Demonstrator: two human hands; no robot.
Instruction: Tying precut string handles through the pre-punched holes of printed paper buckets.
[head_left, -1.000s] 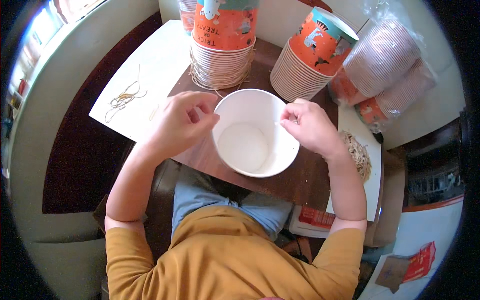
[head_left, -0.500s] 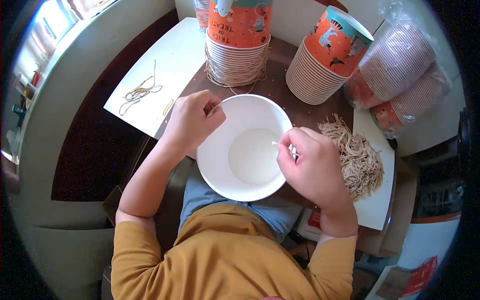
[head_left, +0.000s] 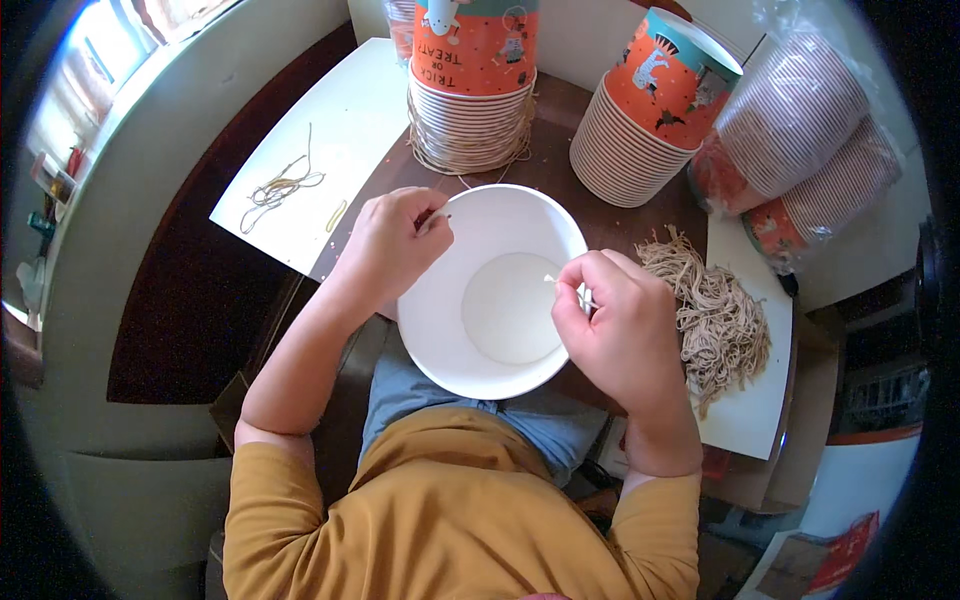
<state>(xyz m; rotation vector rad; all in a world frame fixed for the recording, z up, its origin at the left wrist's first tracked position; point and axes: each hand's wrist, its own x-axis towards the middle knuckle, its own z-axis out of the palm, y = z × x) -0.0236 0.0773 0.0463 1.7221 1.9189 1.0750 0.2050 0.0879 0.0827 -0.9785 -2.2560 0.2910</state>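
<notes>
A white paper bowl [head_left: 500,300] sits open side up at the near edge of the brown table [head_left: 560,170]. My left hand [head_left: 390,245] pinches the bowl's left rim, with a thin string end between its fingers. My right hand [head_left: 615,325] is at the right rim and pinches a thin pale string whose tip points into the bowl. A heap of tan strings [head_left: 715,320] lies on a white sheet just right of my right hand.
Two stacks of orange printed paper bowls [head_left: 470,90] [head_left: 650,110] stand upside down behind the white bowl. Bagged bowls [head_left: 810,140] lie at the far right. A white sheet [head_left: 320,160] with a few loose strings [head_left: 280,188] lies at the left.
The view has shifted down, so the bowl and stacks sit lower. My right hand has come down along the right rim toward me; the string heap now shows beside it.
</notes>
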